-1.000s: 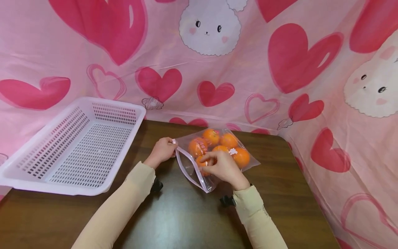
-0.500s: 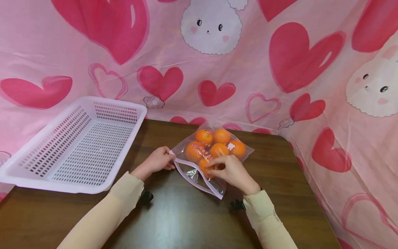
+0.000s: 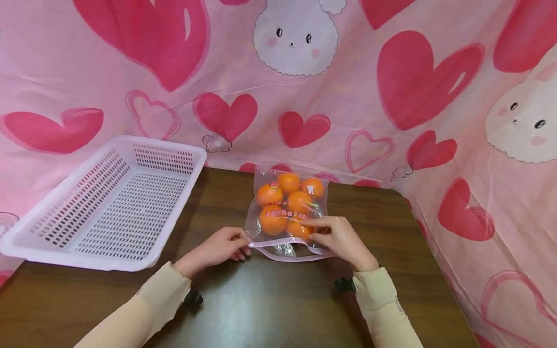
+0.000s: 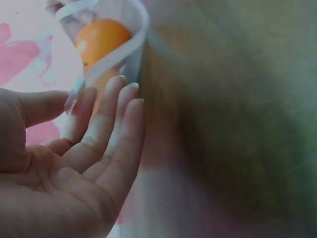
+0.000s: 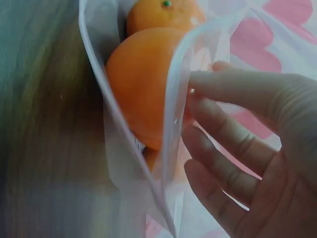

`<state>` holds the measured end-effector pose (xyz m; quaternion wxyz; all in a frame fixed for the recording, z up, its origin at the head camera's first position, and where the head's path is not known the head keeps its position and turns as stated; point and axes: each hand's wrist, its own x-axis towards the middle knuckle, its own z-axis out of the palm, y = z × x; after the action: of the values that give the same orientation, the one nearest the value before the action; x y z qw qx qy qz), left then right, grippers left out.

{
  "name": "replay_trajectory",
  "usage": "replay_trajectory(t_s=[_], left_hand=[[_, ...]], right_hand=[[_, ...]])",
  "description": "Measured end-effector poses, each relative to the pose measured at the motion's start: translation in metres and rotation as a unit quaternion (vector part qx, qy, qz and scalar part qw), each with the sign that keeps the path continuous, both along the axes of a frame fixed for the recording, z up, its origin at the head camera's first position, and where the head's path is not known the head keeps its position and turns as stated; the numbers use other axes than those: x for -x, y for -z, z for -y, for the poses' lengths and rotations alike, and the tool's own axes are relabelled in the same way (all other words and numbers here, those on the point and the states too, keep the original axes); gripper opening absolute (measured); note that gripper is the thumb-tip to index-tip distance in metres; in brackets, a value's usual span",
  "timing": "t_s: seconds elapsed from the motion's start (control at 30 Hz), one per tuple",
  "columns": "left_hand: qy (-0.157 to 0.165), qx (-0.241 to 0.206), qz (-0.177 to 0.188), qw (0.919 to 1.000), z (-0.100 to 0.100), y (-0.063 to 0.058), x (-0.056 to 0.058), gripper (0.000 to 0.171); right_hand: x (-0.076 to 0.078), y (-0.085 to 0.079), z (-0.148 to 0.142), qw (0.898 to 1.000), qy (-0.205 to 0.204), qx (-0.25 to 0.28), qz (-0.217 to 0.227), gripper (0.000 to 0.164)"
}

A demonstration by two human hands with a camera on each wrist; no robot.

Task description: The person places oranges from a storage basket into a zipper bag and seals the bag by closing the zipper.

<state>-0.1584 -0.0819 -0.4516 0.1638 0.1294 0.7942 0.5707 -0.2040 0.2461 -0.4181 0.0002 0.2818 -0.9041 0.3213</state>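
Observation:
A clear zip bag (image 3: 285, 244) with a pale pink zip edge lies on the table, its mouth toward me and parted. Several oranges (image 3: 272, 220) are inside it. The thumb and index finger of my left hand (image 3: 224, 246) pinch the bag's left corner by the zip; its other fingers are loosely bent. At the right side, my right hand (image 3: 344, 239) pinches the upper film between thumb and index finger, beside the nearest right orange (image 3: 299, 231). In the right wrist view, the gap between the two zip edges shows a large orange (image 5: 143, 84).
A white slotted plastic basket (image 3: 130, 208) stands on the left of the dark wooden table (image 3: 243, 309). Behind and to the right hangs a pink cloth (image 3: 304, 106) with hearts and rabbit faces.
The bag has turned so that its mouth, earlier slanting to the left, now faces me. My left hand has come nearer with its corner, and my right hand has moved to the right.

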Motion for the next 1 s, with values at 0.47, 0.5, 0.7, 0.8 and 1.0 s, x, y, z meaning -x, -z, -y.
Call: replay_trajectory(t_s=[0.47,0.5,0.7,0.8,1.0], left_hand=[[0.005,-0.018,-0.008,0.9998,-0.005,0.011,-0.012,0.021],[0.003,-0.018,-0.006,0.9998,-0.005,0.012,-0.012,0.02],[-0.005,-0.034,-0.001,0.9994,-0.002,0.015,-0.009,0.017],[-0.006,-0.039,-0.002,0.9992,0.0,0.015,-0.009,0.018],[-0.003,-0.037,-0.007,0.9993,0.004,0.016,-0.008,0.019]], right_hand=[[-0.002,-0.001,-0.004,0.997,0.057,0.038,-0.029,0.031],[-0.004,-0.002,-0.002,0.997,0.057,0.044,-0.031,0.03],[-0.017,-0.005,0.016,0.997,0.025,0.062,-0.029,0.02],[-0.024,-0.004,0.028,0.998,-0.005,0.061,-0.024,0.014],[-0.038,0.004,0.048,0.997,-0.027,0.064,-0.032,0.009]])
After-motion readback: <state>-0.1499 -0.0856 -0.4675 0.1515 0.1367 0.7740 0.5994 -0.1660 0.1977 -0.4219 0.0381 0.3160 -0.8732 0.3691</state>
